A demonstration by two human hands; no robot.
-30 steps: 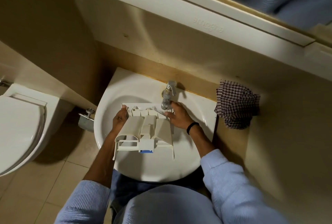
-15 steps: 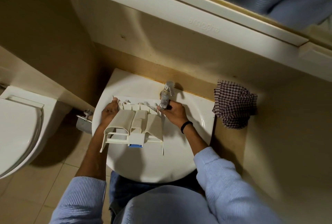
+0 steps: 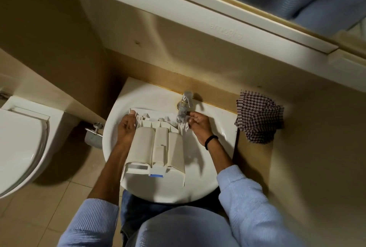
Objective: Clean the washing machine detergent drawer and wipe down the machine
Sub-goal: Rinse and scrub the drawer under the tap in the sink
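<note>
Drawer (image 3: 158, 147) has swung more central over the sink (image 3: 210, 169); left hand (image 3: 126, 128) grips its ten-o'clock corner, right hand (image 3: 200, 125) seemingly pinches the two-o'clock corner.

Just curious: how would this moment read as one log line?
drawer over sink | left hand holds drawer | right hand by tap

Detergent drawer (image 3: 156, 147) over the white sink (image 3: 208, 167), far end under the faucet (image 3: 185, 106). Left hand (image 3: 126, 129) grips its far left corner. Right hand (image 3: 200, 127), fingers curled, at the far right corner by the spout; grip unclear. Checked cloth (image 3: 259, 119) right of the sink; toilet (image 3: 19, 143) at left.
</note>
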